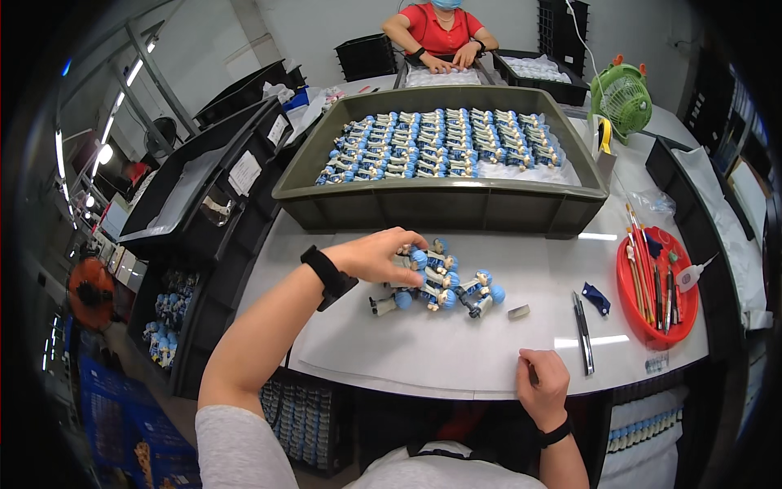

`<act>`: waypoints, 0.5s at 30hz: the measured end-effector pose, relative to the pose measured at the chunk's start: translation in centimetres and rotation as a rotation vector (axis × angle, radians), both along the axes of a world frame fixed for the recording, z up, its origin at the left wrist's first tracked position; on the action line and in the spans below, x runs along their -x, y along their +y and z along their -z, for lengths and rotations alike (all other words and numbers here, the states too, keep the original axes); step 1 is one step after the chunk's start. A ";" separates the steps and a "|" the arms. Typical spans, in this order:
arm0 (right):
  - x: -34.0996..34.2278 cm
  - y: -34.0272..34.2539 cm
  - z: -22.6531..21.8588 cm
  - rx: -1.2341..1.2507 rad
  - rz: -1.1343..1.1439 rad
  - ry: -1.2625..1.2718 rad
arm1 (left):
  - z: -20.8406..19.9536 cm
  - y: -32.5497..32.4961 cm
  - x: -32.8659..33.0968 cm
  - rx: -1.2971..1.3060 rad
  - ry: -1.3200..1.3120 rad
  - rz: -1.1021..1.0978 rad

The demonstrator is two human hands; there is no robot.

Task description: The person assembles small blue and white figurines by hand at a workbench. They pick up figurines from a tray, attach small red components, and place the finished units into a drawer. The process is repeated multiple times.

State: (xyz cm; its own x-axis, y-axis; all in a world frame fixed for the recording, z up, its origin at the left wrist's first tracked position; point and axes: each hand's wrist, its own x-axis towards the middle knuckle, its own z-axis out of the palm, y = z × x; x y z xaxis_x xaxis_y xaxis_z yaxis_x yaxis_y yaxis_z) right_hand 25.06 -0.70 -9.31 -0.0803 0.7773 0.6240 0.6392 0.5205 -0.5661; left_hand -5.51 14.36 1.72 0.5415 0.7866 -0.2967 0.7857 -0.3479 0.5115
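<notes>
Several small figurines (441,278) with light-blue hair, blue clothes and pale legs lie in a loose cluster on the white worktable (358,342). My left hand (383,257) reaches over the cluster's left side, its thumb and fingers closed around a figurine (418,260) whose blue head shows between them. Two more figurines (482,292) lie at the cluster's right end, beside a small grey block (519,311). At the table's front edge, my right hand (544,383) is curled into a loose fist; whatever may be inside it is hidden.
Behind the cluster stands a large olive-grey bin (440,200) holding rows of similar figurines. To the right are a pen (583,332), a dark blue scrap (595,298), a red basket (664,334) of brushes and a green fan (622,99). Black crates (204,196) stand left; a co-worker (444,37) sits opposite.
</notes>
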 end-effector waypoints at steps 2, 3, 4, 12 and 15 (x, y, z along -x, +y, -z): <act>-0.1 0.0 0.1 -0.007 0.016 -0.006 | 0.3 1.2 0.2 0.113 -0.136 -0.088; -0.1 -0.1 0.1 -0.001 0.016 -0.006 | 0.2 1.6 0.4 0.184 -0.173 -0.132; 0.0 -0.2 0.0 0.005 0.016 -0.005 | 0.7 1.8 0.8 0.091 -0.227 -0.081; 0.2 -0.4 0.2 -0.010 0.028 0.015 | -0.3 1.1 0.3 -0.155 -0.162 -0.160; 0.3 -0.5 0.2 -0.008 0.034 0.022 | -1.0 1.1 0.1 -0.126 -0.079 -0.213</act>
State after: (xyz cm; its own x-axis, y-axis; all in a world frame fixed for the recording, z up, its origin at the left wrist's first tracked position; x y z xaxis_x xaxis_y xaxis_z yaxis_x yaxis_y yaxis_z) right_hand 24.80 -1.17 -9.51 -0.0403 0.7743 0.6316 0.6444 0.5032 -0.5758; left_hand -5.58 15.42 2.75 0.3776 0.9133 -0.1523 0.8072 -0.2441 0.5375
